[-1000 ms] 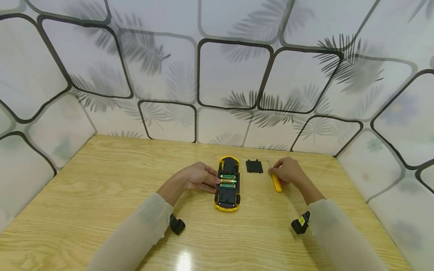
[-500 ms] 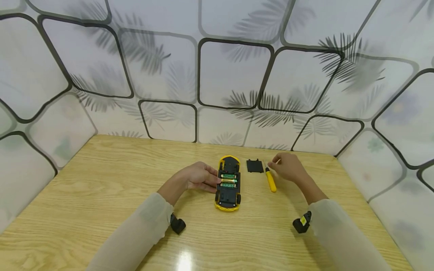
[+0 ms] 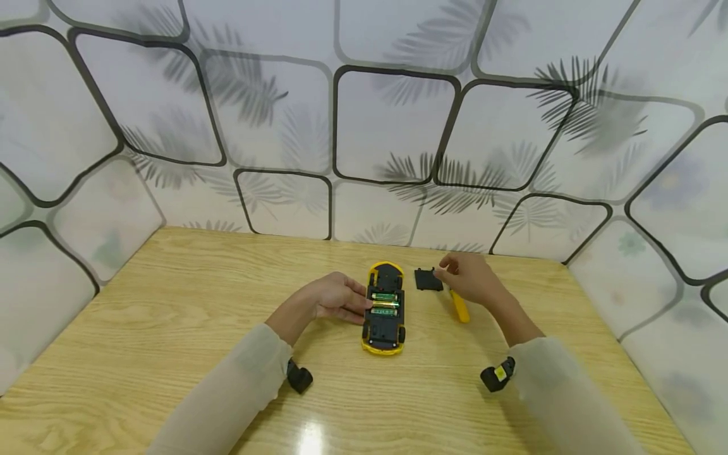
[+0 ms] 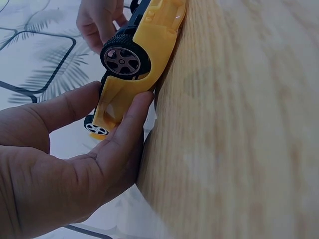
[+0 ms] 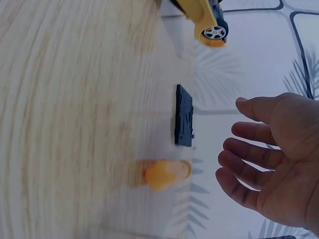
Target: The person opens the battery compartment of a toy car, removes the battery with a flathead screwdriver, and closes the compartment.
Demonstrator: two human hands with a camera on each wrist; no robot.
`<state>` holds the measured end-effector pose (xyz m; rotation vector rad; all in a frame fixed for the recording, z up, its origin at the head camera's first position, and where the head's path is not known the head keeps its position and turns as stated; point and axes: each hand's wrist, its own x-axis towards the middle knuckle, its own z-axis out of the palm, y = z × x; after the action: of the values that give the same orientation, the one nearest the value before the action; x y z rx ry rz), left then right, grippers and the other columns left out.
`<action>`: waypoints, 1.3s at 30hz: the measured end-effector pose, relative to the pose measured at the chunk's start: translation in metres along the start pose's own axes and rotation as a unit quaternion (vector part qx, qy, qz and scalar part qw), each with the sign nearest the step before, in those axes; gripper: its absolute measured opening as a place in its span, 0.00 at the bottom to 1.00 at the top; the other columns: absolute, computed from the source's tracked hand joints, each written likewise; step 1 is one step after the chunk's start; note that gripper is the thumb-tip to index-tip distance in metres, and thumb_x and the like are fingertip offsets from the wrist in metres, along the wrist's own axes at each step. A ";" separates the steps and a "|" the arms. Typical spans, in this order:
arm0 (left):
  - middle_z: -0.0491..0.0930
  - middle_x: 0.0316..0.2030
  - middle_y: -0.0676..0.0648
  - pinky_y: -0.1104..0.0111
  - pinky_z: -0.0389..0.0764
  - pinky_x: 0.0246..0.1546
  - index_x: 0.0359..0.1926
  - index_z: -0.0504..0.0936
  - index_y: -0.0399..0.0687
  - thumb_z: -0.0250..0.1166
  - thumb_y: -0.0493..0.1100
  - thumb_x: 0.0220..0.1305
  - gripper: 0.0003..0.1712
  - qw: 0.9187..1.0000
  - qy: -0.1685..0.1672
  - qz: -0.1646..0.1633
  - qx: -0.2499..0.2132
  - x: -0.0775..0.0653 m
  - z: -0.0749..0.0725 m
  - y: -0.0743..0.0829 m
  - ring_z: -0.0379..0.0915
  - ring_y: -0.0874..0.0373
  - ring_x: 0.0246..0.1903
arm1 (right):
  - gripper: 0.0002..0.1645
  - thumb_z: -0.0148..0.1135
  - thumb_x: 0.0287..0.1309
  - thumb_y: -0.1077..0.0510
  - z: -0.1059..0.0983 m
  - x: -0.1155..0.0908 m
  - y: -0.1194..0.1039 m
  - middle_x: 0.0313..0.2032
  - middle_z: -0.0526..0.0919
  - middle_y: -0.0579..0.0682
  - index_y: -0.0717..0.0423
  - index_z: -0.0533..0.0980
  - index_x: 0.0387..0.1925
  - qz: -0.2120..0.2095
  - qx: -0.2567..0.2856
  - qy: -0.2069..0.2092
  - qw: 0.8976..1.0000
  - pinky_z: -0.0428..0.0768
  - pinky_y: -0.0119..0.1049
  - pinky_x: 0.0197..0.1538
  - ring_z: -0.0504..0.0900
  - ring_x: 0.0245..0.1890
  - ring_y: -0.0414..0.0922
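Note:
A yellow toy car (image 3: 383, 332) lies upside down on the table, its black underside up and several green-and-gold batteries (image 3: 384, 304) showing in the uncovered compartment. My left hand (image 3: 339, 297) holds it by the left side; in the left wrist view the thumb is at the car's upper edge and the fingers are against the yellow body (image 4: 164, 35). To the right lies a black battery cover (image 3: 428, 279). My right hand (image 3: 469, 277) hovers by the cover's right edge, fingers loosely bent with nothing between them. Below it rests a screwdriver with a yellow handle (image 3: 461, 308), its shaft mostly hidden by the hand.
The wood-grain table (image 3: 216, 303) meets a patterned wall (image 3: 375, 212) just behind the car and cover. Side walls flank the table at left and right. A small black camera (image 3: 299, 377) sits on the left wrist, another black camera (image 3: 496, 375) on the right.
My right hand has let go of the screwdriver, leaving it on the table, and has moved left towards the battery cover. The left hand and the toy car have stayed put.

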<state>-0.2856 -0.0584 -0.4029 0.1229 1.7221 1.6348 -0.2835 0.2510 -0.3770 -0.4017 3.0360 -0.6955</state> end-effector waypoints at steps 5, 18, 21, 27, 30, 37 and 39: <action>0.83 0.52 0.34 0.53 0.87 0.51 0.65 0.73 0.25 0.63 0.30 0.70 0.24 1.000 -0.004 0.001 0.000 -0.001 0.000 0.000 0.83 0.42 0.51 | 0.19 0.63 0.72 0.53 0.005 0.002 -0.010 0.42 0.85 0.56 0.64 0.81 0.53 -0.029 0.013 -0.004 0.999 0.84 0.52 0.47 0.82 0.42 0.53; 0.78 0.56 0.31 0.53 0.87 0.51 0.70 0.65 0.24 0.63 0.29 0.70 0.31 1.000 0.009 -0.002 -0.008 0.000 0.000 -0.003 0.82 0.39 0.52 | 0.17 0.65 0.70 0.57 0.017 -0.001 -0.046 0.40 0.86 0.50 0.63 0.81 0.54 -0.107 0.020 -0.007 0.994 0.85 0.48 0.45 0.83 0.39 0.46; 0.79 0.55 0.31 0.53 0.87 0.51 0.69 0.66 0.24 0.63 0.29 0.70 0.30 1.000 0.006 0.000 -0.007 0.000 0.000 -0.002 0.82 0.39 0.52 | 0.18 0.67 0.69 0.57 0.018 -0.003 -0.052 0.43 0.85 0.52 0.62 0.81 0.55 -0.115 0.026 -0.011 0.993 0.84 0.48 0.45 0.82 0.40 0.46; 0.80 0.53 0.32 0.53 0.87 0.51 0.69 0.67 0.24 0.64 0.30 0.70 0.29 1.000 0.006 -0.001 -0.010 0.000 -0.001 -0.002 0.83 0.40 0.51 | 0.17 0.69 0.66 0.59 0.022 -0.004 -0.056 0.47 0.86 0.51 0.58 0.82 0.54 -0.149 0.056 -0.022 0.987 0.84 0.47 0.46 0.82 0.44 0.47; 0.80 0.53 0.32 0.53 0.87 0.51 0.70 0.66 0.25 0.64 0.30 0.70 0.31 1.000 0.009 -0.003 -0.010 0.000 -0.001 -0.001 0.83 0.41 0.50 | 0.17 0.70 0.65 0.60 0.025 -0.004 -0.056 0.48 0.85 0.50 0.56 0.82 0.54 -0.165 0.059 -0.028 0.984 0.85 0.47 0.47 0.82 0.46 0.49; 0.80 0.53 0.32 0.53 0.87 0.51 0.70 0.65 0.25 0.64 0.30 0.70 0.31 1.000 0.008 -0.004 -0.008 -0.001 -0.001 0.000 0.83 0.42 0.49 | 0.18 0.72 0.63 0.61 0.029 -0.005 -0.057 0.47 0.85 0.50 0.57 0.82 0.54 -0.174 0.065 -0.028 0.982 0.84 0.49 0.47 0.82 0.46 0.50; 0.80 0.53 0.32 0.53 0.87 0.51 0.70 0.66 0.25 0.64 0.29 0.70 0.31 1.000 0.007 -0.004 -0.009 -0.001 -0.001 0.000 0.83 0.41 0.50 | 0.18 0.72 0.63 0.61 0.031 -0.005 -0.057 0.47 0.85 0.49 0.57 0.82 0.54 -0.174 0.066 -0.026 0.982 0.84 0.49 0.46 0.82 0.45 0.49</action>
<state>-0.2859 -0.0601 -0.4024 0.0956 1.7163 1.6496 -0.2631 0.1895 -0.3804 -0.9426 2.8763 -0.8750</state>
